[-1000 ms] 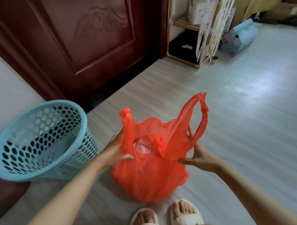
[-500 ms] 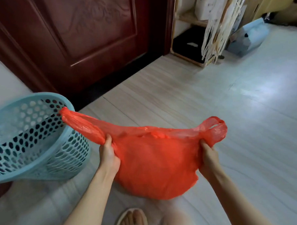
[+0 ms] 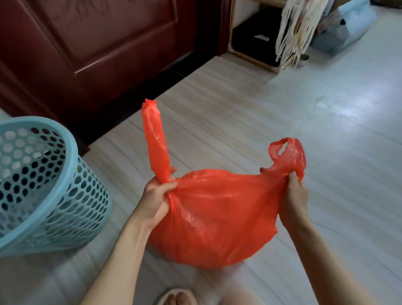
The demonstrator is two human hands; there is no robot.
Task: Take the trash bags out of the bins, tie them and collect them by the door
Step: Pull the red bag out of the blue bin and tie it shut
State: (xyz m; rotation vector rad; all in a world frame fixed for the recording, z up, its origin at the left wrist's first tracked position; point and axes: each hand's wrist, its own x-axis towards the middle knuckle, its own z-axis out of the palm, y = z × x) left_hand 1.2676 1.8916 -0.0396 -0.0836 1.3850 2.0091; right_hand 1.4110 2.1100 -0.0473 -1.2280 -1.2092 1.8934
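Beside the blue bin (image 3: 39, 186), left hand (image 3: 155, 200) and right hand (image 3: 293, 198) each clutch the red bag (image 3: 215, 220).

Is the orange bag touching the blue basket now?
Apart. The head view shows bare floor between the orange bag and the blue basket.

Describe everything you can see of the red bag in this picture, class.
The red bag is thin, shiny, crinkled plastic, orange-red, with two loop handles. It bulges round and full, its mouth pulled shut and stretched sideways; its contents are hidden. It is not yet knotted. The left hand grips the base of one handle, which sticks upward; the right hand grips the other, which stands as a short crumpled loop. The bag sits low over the pale floor near the person's feet, right of the blue bin, without touching it.
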